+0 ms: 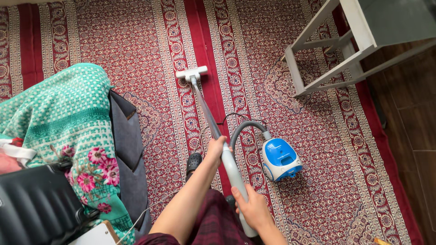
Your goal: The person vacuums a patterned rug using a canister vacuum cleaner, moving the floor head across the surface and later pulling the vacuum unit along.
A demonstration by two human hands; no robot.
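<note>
Vacuum wand [213, 124] runs away from the body toward the carpet's [318, 136] far edge.
Left hand [217, 147] wrapped around it higher up; right hand [253, 209] gripping nearer; floor head [191, 73] beyond both.

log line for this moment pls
left hand grips vacuum wand | right hand grips wand lower | floor head on red carpet | blue canister right of wand

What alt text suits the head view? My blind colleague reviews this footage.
Both hands, left hand ahead of right hand, grip a grey vacuum wand whose white floor nozzle rests on a red patterned carpet, beside a blue-and-white canister vacuum.
</note>
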